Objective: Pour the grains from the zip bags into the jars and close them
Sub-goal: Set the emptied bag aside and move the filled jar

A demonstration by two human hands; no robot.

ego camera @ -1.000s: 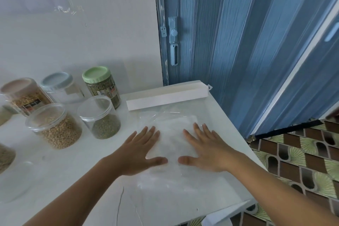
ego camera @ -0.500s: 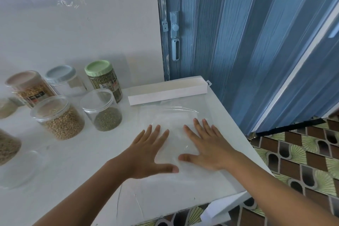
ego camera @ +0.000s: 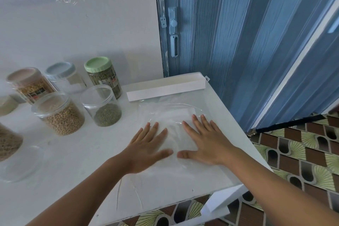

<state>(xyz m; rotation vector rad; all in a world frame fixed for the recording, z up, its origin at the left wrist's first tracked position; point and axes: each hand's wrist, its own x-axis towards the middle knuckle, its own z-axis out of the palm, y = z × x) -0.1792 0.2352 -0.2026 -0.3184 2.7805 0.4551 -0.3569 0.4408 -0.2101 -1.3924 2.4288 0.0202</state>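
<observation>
Glossy clear plastic zip bags (ego camera: 176,115), smooth matt white table (ego camera: 88,156), transparent plastic jars (ego camera: 102,105).

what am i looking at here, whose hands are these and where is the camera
There is no machine here. A person wears one camera on the head, looking forward and down, so the arms come in from the bottom edge. The left hand and right hand lie flat, fingers straight, pressing clear plastic zip bags onto a white table. Nothing is gripped. Behind the bags lies a long white box. To the left stand jars: one with a green lid, one with pale beans, and a clear-lidded one partly filled with green grains. A blue folding door stands on the right.
</observation>
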